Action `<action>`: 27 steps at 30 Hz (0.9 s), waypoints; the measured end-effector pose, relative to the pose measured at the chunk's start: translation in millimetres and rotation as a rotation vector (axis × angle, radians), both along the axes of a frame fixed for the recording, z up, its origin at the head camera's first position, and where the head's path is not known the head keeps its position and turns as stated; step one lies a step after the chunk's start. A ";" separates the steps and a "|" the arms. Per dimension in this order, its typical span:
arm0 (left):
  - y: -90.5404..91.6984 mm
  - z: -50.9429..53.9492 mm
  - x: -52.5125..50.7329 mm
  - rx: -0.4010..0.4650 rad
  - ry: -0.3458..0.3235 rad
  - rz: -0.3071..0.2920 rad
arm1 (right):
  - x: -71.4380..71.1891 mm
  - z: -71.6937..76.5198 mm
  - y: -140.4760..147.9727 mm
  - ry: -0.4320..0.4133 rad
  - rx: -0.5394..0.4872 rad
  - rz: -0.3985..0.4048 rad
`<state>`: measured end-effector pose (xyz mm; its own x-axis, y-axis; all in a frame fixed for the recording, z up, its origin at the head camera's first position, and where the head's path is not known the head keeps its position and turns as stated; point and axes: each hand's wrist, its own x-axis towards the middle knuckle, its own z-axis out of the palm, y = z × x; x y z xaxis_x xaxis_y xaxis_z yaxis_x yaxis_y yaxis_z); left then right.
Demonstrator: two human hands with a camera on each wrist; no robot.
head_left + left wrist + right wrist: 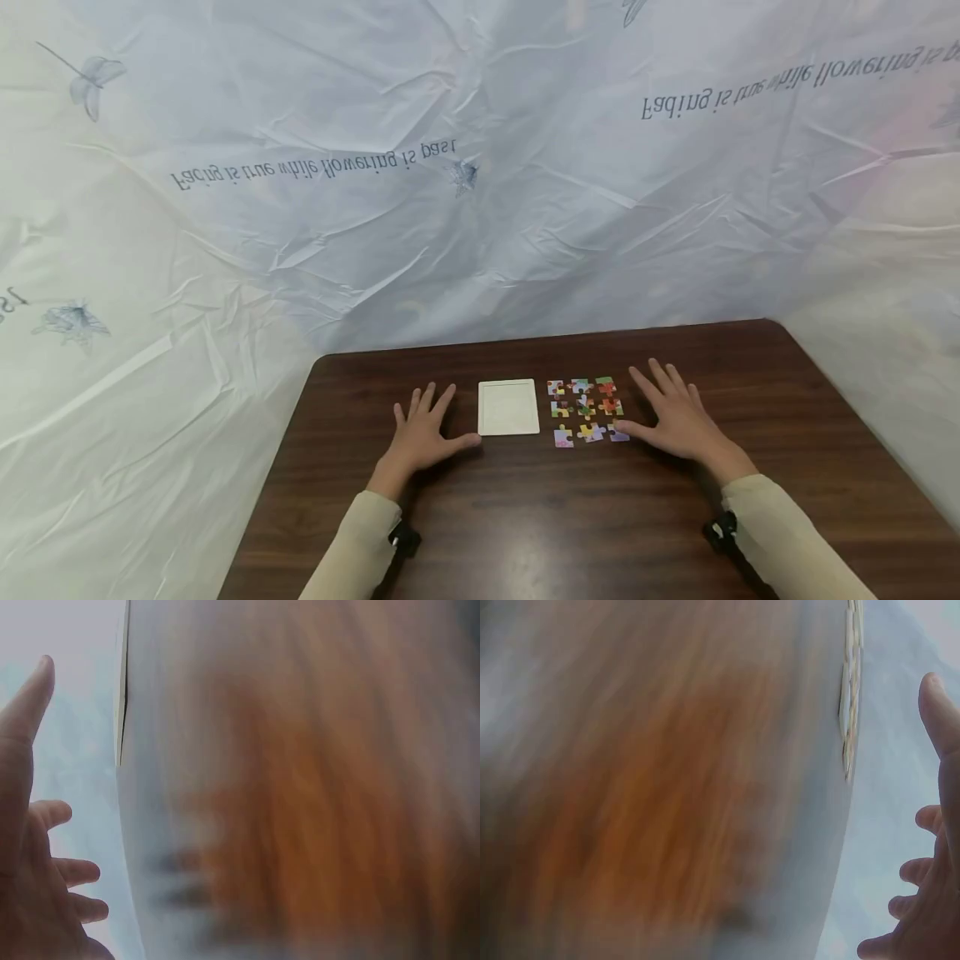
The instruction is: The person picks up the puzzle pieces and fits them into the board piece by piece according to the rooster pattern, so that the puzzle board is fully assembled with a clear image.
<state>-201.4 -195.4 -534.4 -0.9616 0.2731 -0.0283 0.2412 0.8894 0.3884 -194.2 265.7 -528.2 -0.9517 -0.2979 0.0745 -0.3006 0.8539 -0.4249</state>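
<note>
A square white puzzle tray (509, 407) with a raised rim lies on the table in the head view. My left hand (422, 435) is just left of it, fingers spread, the thumb tip close to the tray's lower left corner. To the tray's right, several colourful jigsaw pieces (588, 432) lie in loose rows, apart from one another. My right hand (681, 418) spreads its fingers beside them, its thumb by the lower right piece; whether it touches that piece I cannot tell. Neither hand holds anything. In the right wrist view the pieces (847, 697) show only edge-on.
The dark brown wooden table (525, 517) has rounded far corners. Wrinkled white sheeting (480, 233) with printed lettering and flowers hangs behind it and along both sides. A black strap device (405, 538) sits on the left wrist, another (722, 532) on the right.
</note>
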 end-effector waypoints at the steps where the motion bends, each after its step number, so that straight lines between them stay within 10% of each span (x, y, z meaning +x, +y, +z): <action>1: 0.7 -0.6 -0.9 0.013 -0.007 -0.002 | -1.4 0.1 -2.8 -0.005 -0.006 0.004; 27: 17.7 -20.7 -30.8 0.416 -0.094 -0.065 | -48.8 1.6 -80.5 -0.062 -0.114 0.096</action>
<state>-232.2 -177.7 -555.2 -0.9404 0.3398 0.0108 0.2383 0.6363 0.7337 -242.9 185.1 -526.6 -0.9231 -0.3806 0.0553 -0.3487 0.7676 -0.5377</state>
